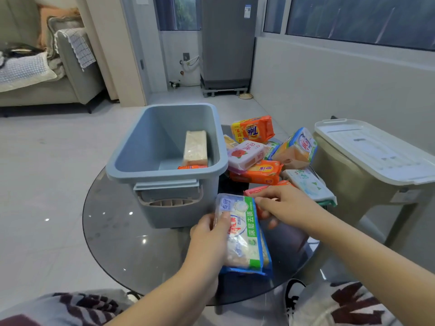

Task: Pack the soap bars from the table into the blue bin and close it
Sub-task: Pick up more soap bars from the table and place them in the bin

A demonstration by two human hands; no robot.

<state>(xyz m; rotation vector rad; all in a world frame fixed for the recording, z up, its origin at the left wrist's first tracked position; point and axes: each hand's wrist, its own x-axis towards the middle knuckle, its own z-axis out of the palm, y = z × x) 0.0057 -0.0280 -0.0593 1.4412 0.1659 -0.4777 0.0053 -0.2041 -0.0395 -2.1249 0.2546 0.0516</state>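
Note:
The blue bin (131,165) stands open on a round glass table (113,231). Inside lie a pale soap bar (195,148) and an orange pack (191,167). My left hand (209,236) grips a blue-and-green soap pack (244,238) in front of the bin. My right hand (280,205) touches that pack's top right corner and covers a red pack (253,191). Several more soap packs are piled right of the bin: an orange Tide pack (253,129), a white-pink pack (246,155), an orange pack (259,172), a white-green pack (308,184).
A beige bin with a white lid (376,147) on it stands to the right of the table. The table's near edge is by my knees. A sofa is at the far left, a grey appliance by the back wall.

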